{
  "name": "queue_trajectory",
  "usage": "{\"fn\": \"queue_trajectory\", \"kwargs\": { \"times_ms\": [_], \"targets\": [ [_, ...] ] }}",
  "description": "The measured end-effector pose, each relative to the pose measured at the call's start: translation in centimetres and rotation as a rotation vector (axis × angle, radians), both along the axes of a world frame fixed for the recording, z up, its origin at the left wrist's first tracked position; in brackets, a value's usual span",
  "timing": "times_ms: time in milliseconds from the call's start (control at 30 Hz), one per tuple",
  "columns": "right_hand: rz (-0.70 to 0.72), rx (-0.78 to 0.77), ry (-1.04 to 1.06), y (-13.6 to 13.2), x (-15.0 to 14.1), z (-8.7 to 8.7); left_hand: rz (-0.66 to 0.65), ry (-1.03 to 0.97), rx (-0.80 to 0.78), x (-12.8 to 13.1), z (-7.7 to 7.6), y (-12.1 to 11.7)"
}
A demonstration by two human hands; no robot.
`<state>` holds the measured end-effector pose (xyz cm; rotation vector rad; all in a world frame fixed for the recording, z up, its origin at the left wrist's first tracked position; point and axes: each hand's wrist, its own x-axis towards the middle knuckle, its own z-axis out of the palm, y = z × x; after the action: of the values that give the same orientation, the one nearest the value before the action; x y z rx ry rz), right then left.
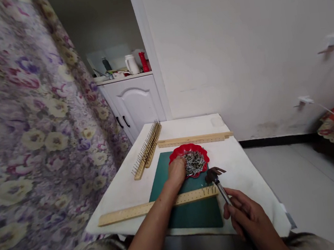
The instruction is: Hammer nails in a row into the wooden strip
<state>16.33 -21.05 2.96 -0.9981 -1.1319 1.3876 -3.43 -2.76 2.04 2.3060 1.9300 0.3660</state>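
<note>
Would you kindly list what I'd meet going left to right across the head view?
Purple floral curtain, pale nail-studded wooden strips, red scalloped bowl, silver-shafted claw hammer, lower white wall plug.

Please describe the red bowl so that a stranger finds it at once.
On the white table, find the green mat. At its far end sits the bowl, the left hand at its rim. Unlike its neighbours, it is red, wavy-edged and holds loose nails.

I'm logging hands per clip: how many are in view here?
2: the left hand is at the bowl of nails, and the right hand holds the hammer. No other hand shows.
</note>
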Motion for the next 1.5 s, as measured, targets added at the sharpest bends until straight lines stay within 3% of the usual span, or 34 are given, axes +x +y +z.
{"fn": "queue_trajectory", "kwargs": {
  "times_ms": [300,567,733,900,1033,1200,1500],
  "targets": [
    [0.02,0.014,-0.018,0.0,0.2,0.0,-0.099,-0.05,0.085,-0.7,0.5,-1.3],
    [0.027,0.024,-0.029,0.0,0.2,-0.2,-0.117,-0.341,0.257,-1.5,-1.3,-2.5],
    [0.02,0.031,-0.006,0.0,0.3,-0.5,-0.077,-0.552,0.235,-1.8,-1.1,-2.8],
    [0.021,0.032,-0.011,0.0,0.4,-0.4,-0.016,-0.813,0.227,-1.2,-0.3,-5.6],
    [0.015,0.018,-0.012,-0.1,0.4,-0.2,0.01,-0.975,0.065,0.0,-1.5,-8.8],
    [0.011,0.01,-0.008,-0.1,0.4,0.0,0.039,-0.932,0.01,0.9,-2.9,-10.5],
    [-0.002,-0.03,0.0,-0.4,0.3,0.8,0.014,-0.838,-0.024,1.0,-2.7,-10.8]
  ]
}}
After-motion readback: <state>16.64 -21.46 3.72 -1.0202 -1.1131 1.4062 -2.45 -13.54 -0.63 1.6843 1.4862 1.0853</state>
